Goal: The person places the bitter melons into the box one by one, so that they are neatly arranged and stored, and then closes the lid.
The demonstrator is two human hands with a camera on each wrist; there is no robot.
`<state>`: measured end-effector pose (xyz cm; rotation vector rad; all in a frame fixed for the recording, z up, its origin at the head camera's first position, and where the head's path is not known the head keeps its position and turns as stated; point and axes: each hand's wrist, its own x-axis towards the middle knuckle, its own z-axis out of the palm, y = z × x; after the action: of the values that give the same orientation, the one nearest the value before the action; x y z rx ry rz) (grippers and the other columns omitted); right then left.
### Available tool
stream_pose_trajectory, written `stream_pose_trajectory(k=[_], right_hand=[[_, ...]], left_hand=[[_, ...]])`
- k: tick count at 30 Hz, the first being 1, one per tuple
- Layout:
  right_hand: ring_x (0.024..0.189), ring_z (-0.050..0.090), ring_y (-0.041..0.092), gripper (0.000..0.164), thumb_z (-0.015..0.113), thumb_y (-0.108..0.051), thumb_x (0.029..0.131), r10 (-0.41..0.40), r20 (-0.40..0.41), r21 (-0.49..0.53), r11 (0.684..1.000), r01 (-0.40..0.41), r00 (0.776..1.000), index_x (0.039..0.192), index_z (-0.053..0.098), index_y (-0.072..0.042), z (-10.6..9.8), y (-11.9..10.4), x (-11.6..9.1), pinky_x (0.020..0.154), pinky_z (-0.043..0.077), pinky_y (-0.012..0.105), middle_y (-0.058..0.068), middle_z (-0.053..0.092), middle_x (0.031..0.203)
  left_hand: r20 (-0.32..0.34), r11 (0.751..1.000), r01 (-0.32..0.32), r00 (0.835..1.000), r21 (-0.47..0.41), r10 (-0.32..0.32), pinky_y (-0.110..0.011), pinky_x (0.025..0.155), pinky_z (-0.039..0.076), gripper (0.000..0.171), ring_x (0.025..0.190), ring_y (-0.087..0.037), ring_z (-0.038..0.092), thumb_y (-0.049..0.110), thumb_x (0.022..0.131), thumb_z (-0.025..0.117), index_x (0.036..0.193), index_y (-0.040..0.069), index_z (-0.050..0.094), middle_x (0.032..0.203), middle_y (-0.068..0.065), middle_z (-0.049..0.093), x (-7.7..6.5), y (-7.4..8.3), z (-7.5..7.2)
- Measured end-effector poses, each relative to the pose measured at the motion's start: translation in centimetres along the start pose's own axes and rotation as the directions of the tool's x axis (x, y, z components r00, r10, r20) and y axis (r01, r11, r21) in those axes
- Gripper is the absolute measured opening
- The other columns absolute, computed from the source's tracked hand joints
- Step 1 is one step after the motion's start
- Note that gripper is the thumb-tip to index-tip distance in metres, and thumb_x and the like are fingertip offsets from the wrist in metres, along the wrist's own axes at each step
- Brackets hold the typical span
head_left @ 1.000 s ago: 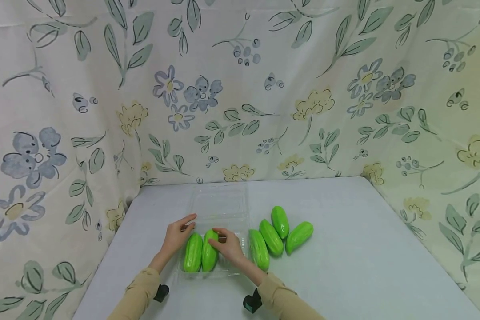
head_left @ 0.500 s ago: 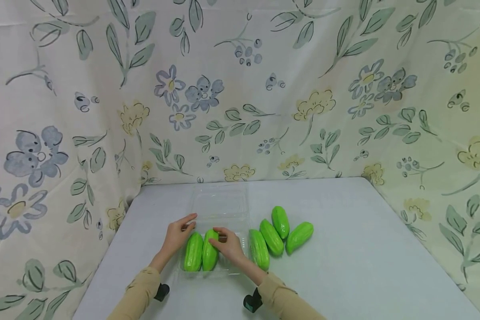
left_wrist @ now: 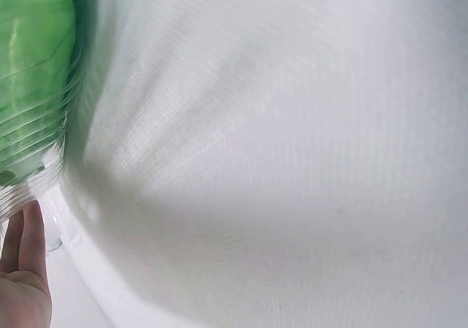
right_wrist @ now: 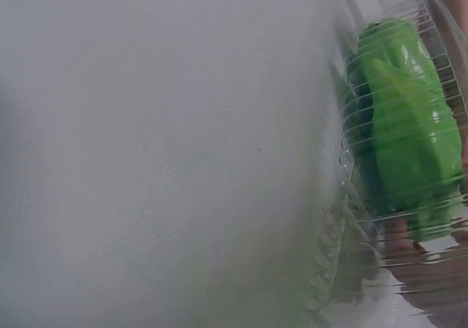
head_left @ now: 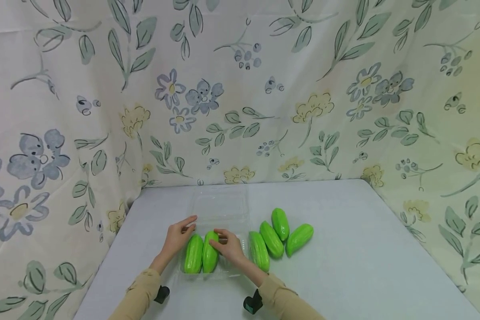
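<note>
An open clear plastic clamshell box (head_left: 235, 269) lies on the table, its lid (head_left: 220, 202) folded flat toward the back. Two green cucumber-like vegetables lie side by side in its base: a left one (head_left: 194, 255) and a second one (head_left: 210, 258). My right hand (head_left: 230, 249) pinches the second cucumber near its far end, thumb and fingers on it. In the right wrist view that cucumber (right_wrist: 413, 123) shows through the ribbed wall. My left hand (head_left: 176, 238) rests at the box's back left corner; its straight fingers touch the wall in the left wrist view.
Several more green cucumbers (head_left: 271, 239) lie loose right of the box, one close beside its wall. The white table (head_left: 344, 266) meets a floral curtain (head_left: 240, 111) at the back and sides. A black wrist camera (head_left: 253, 302) hangs under the right forearm.
</note>
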<state>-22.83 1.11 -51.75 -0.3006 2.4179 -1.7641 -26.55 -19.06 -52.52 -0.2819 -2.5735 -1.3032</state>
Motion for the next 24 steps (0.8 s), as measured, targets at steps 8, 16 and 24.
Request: stream_pose_trajectory(k=[8,16,24], right_hand=[[0.106,0.062,0.036,0.047,0.065,-0.021,0.090,-0.016,-0.006,-0.026,1.000,0.016,1.000,0.131,0.054,-0.001,-0.4,0.4,-0.2,0.080,0.056,0.039,0.022,0.060,0.122],[0.104,0.062,0.038,0.047,0.066,-0.020,0.089,-0.052,-0.010,-0.060,0.997,0.052,0.999,0.130,0.054,0.000,-0.7,0.3,-0.6,0.078,0.056,0.042,0.023,0.060,0.121],[0.103,0.062,0.037,0.047,0.066,-0.022,0.090,-0.056,-0.011,-0.077,0.995,0.055,0.998,0.131,0.054,-0.002,-1.1,0.4,-0.9,0.078,0.055,0.041,0.023,0.059,0.123]], left_hand=[[-0.004,1.000,-0.008,1.000,-0.010,0.008,-0.034,0.077,0.057,0.032,0.096,-0.029,0.070,0.008,0.092,0.061,0.123,0.003,0.063,0.128,-0.015,0.061,-0.1,0.0,0.0],[0.007,1.000,-0.006,1.000,0.005,0.006,-0.021,0.067,0.055,0.033,0.095,-0.028,0.070,0.009,0.092,0.061,0.125,0.005,0.062,0.130,-0.013,0.060,-0.1,-0.2,-0.1],[-0.010,0.999,-0.047,0.999,0.001,0.047,-0.018,0.062,0.052,0.032,0.093,-0.030,0.070,0.009,0.092,0.061,0.124,0.004,0.063,0.129,-0.016,0.060,-0.1,-0.4,0.0]])
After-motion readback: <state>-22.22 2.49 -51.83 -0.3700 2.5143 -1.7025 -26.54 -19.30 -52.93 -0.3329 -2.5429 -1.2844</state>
